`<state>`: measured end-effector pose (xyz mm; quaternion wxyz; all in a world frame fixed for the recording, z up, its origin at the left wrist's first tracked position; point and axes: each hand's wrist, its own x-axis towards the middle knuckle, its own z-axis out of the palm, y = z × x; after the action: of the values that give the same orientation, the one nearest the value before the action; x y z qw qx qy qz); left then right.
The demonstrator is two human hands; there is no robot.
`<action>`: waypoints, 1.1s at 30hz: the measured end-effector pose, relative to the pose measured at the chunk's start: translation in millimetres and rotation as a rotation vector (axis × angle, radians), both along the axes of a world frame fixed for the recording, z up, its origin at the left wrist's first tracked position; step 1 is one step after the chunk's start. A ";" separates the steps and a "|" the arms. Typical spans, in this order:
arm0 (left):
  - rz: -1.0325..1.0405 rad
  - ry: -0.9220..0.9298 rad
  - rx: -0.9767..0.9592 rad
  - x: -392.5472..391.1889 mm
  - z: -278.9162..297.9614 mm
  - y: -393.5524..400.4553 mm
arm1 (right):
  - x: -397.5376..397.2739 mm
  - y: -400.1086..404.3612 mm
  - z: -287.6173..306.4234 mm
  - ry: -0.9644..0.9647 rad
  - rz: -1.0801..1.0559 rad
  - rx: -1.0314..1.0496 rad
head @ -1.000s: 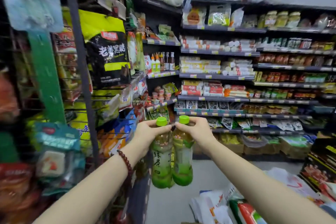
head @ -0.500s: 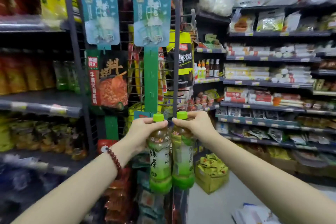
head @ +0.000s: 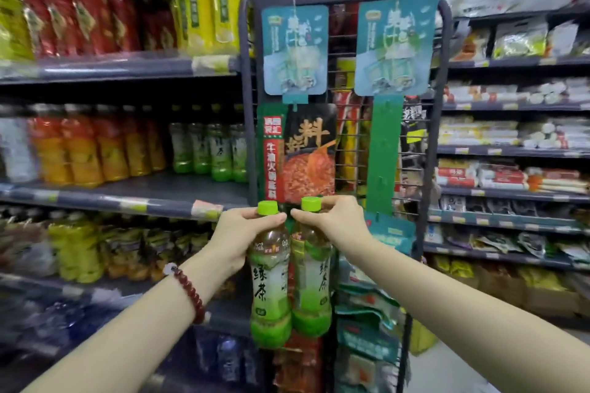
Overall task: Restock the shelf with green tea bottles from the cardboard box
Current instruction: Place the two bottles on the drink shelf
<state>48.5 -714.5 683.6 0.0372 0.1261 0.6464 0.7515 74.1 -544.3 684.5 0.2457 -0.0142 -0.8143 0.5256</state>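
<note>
My left hand [head: 238, 234] and right hand [head: 336, 223] each grip a green tea bottle's neck, the left bottle [head: 270, 284] and right bottle [head: 312, 277] touching, right of the shelf [head: 127, 198].

Two clear plastic green tea bottles, lime caps, green-white labels: left bottle [head: 270, 281] and right bottle [head: 311, 277] hang upright, side by side, touching. More green tea bottles [head: 209, 150] stand on the middle grey shelf [head: 134, 198].

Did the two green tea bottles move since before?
Yes. Both bottles, left and right, have been carried leftward along the aisle: earlier they hung before the far shelves, now before the wire rack, near the drinks shelf.
</note>
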 end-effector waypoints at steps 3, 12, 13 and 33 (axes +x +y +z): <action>0.067 0.007 0.017 -17.1 7.3 -28.6 | -26.1 -30.5 9.1 0.020 -0.003 0.057; 0.198 0.134 0.012 -69.5 66.1 -102.3 | -88.6 -110.2 52.1 0.121 0.083 0.070; 0.194 0.149 0.004 -78.2 73.1 -110.8 | -95.1 -118.7 58.9 0.134 0.087 0.063; -0.127 0.313 0.032 -211.6 156.5 -148.2 | -156.1 -196.0 139.1 0.308 -0.485 0.088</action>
<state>-163.2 -862.7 840.1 -0.0185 0.2826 0.6232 0.7290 -82.1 -740.3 823.6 0.4854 -0.1179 -0.7623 0.4116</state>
